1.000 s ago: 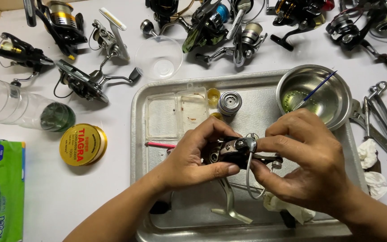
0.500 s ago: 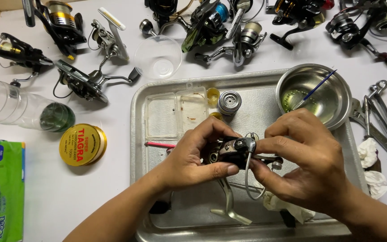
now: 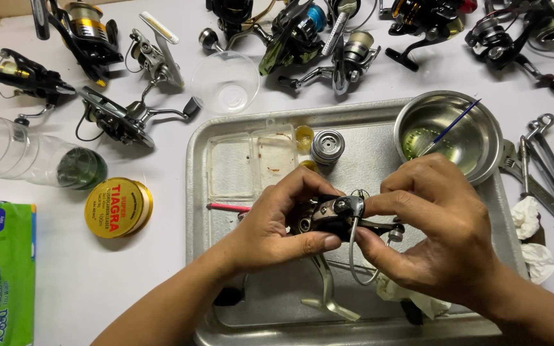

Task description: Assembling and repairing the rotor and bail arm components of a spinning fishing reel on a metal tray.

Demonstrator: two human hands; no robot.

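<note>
Both my hands hold a dark spinning fishing reel [image 3: 331, 214] over a metal tray [image 3: 197, 166]. My left hand [image 3: 277, 221] grips the reel's body from the left, thumb under it. My right hand [image 3: 434, 224] pinches the reel's right side, where a thin wire bail hangs in a loop below. The reel's silver foot [image 3: 328, 295] points down toward the tray's near edge. A small silver spool [image 3: 327, 146] stands upright on the tray behind my hands.
A steel bowl [image 3: 482, 128] with a blue brush sits at the tray's far right corner. Several other reels line the table's back. A clear plastic cup [image 3: 226, 80], a yellow round tin [image 3: 118, 208], a plastic bottle [image 3: 27, 157], a tissue pack [image 3: 4, 269] and wrenches [image 3: 546, 166] surround the tray.
My hands and the reel have stayed in nearly the same place; only slight finger shifts on the reel's right side.
</note>
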